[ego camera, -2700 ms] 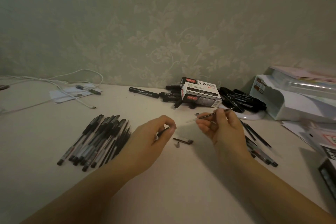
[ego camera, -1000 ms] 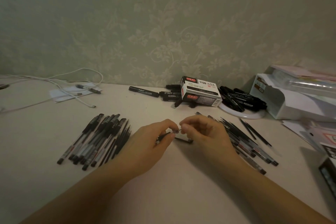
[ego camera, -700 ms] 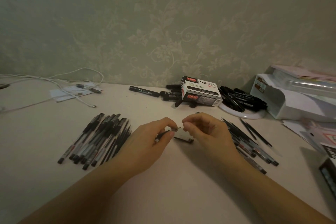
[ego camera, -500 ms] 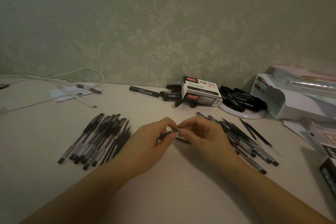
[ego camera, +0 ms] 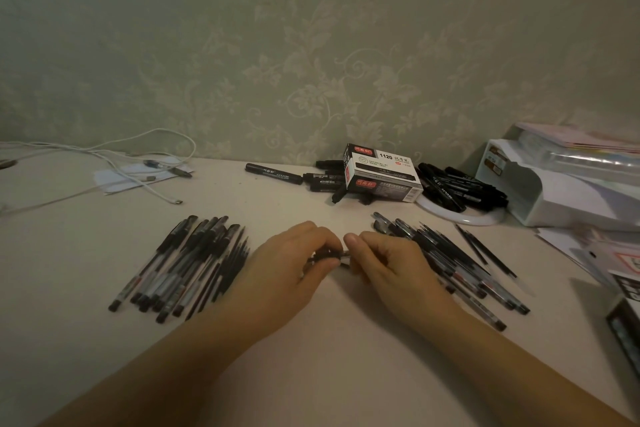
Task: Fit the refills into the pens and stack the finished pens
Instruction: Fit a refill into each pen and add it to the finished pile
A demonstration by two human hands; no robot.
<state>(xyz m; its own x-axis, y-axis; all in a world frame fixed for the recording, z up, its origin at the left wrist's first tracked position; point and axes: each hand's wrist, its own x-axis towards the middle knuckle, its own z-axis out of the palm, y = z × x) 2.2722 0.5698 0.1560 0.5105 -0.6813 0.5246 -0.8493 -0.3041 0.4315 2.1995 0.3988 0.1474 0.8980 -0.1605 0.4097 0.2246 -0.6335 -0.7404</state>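
My left hand (ego camera: 289,272) and my right hand (ego camera: 388,265) meet at the middle of the table. Between their fingertips they pinch one dark pen (ego camera: 327,256), most of it hidden by the fingers. To the left lies a pile of pens (ego camera: 188,262) side by side. To the right, partly under my right hand, lies a second pile of pens (ego camera: 460,262), with thin black refills (ego camera: 485,248) beside it.
A marker box (ego camera: 381,173) stands at the back centre with black markers (ego camera: 273,173) around it, more markers (ego camera: 460,187) on a white round plate. White cables (ego camera: 114,163) lie back left. A white tray (ego camera: 561,194) and papers sit at the right.
My right hand carried the refill down to my left hand. Both hands now pinch the pen together, fingertips close. The small dark part on the table is now hidden.
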